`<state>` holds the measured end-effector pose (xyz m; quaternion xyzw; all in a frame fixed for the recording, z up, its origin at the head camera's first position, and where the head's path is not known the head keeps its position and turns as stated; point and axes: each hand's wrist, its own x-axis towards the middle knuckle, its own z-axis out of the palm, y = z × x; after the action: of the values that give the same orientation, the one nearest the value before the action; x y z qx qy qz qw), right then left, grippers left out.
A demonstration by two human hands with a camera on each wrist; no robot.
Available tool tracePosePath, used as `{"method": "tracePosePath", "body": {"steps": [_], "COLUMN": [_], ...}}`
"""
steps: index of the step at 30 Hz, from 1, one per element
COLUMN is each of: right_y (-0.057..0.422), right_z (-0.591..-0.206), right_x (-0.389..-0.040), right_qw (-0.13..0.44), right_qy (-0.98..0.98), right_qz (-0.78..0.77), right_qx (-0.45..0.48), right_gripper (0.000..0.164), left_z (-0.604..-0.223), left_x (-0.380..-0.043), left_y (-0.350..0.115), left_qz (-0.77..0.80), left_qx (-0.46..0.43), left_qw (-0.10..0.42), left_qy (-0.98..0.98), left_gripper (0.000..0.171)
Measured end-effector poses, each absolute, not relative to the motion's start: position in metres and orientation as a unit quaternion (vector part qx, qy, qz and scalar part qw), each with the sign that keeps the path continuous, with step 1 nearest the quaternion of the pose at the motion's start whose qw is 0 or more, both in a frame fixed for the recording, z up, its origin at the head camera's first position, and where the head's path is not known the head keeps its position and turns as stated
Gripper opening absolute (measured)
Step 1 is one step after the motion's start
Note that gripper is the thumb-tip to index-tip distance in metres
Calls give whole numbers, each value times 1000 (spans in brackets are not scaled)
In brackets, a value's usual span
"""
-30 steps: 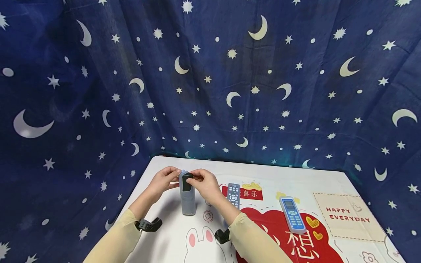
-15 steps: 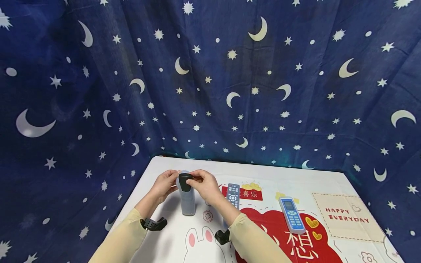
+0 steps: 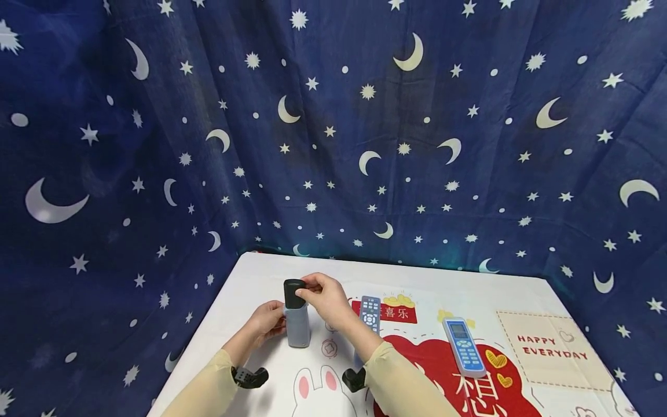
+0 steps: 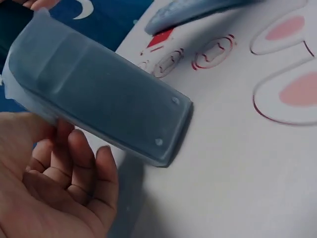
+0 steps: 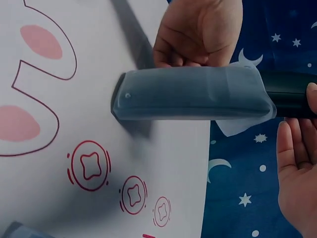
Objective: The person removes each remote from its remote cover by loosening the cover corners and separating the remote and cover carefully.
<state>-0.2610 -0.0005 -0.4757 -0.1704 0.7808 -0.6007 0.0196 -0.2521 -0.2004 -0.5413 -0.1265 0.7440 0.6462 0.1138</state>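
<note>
A black remote control (image 3: 294, 292) stands upright over the left part of the table, its lower length inside a translucent bluish silicone cover (image 3: 298, 330). My right hand (image 3: 327, 300) pinches the bare black top end between thumb and fingers. Lower down, my left hand (image 3: 268, 321) pinches the cover's upper edge from the left. In the left wrist view the cover (image 4: 109, 94) shows a flat side with small round dots near its bottom end. The right wrist view shows a loose flap of cover hanging at its mouth, with the black remote control (image 5: 290, 94) sticking out. Its buttons are hidden.
Right of my right hand lies a grey-blue remote control (image 3: 370, 313), partly hidden by the forearm. Farther right is a white and blue remote control (image 3: 464, 347). The printed white tablecloth (image 3: 250, 278) ends at a dark blue starry curtain (image 3: 333, 174).
My left hand has moved down with the cover's upper edge, so more of the black remote control's top is bare. The right hand stays at the top end.
</note>
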Motion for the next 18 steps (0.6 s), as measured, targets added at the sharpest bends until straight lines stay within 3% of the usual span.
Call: {"method": "tracePosePath", "body": {"steps": [7, 11, 18], "right_y": [2, 5, 3], "right_z": [-479, -479, -479], "right_x": [-264, -266, -272], "right_qw": [15, 14, 14], "right_qy": [780, 784, 779], "right_qz": [-604, -599, -608], "right_qx": [-166, -159, -154], "right_gripper": [24, 24, 24], "left_z": [-538, -532, -517], "left_x": [-247, -246, -245], "left_y": [-208, -211, -213], "left_qz": [666, 664, 673], "left_qx": [-131, -118, -88], "left_qw": [136, 141, 60], "left_qy": [722, 725, 732], "left_gripper": [37, 42, 44]}}
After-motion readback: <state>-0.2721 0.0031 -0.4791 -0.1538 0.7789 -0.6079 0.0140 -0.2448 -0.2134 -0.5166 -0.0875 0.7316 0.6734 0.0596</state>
